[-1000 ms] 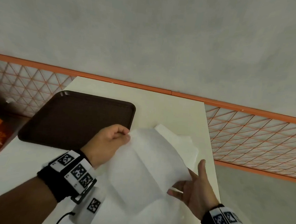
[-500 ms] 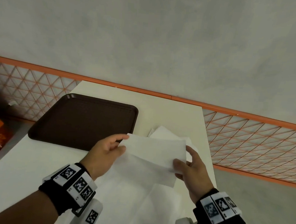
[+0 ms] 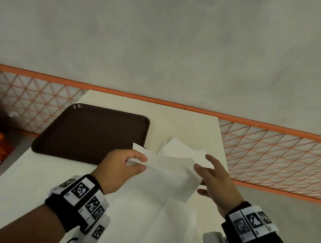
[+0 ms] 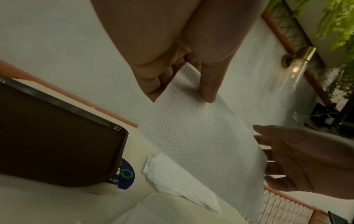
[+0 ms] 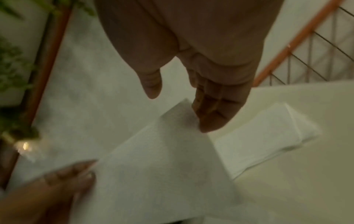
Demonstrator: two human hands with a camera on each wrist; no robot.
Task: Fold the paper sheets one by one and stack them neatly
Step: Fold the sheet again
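Left hand (image 3: 122, 167) pinching sheet (image 3: 168, 175) at its left end; right hand (image 3: 215, 178) loose at the other; stack (image 3: 180, 150) just beyond, nearer right.

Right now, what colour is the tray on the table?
Dark brown; the tray shows best in the head view.

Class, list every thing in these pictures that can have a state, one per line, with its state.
Left hand: pinches the paper sheet's left edge.
Right hand: open, fingers at the sheet's right edge.
Paper sheet: folded over, held above the table.
Stack of folded sheets: lying on the table, edges fanned.
Brown tray: flat, nothing in it.
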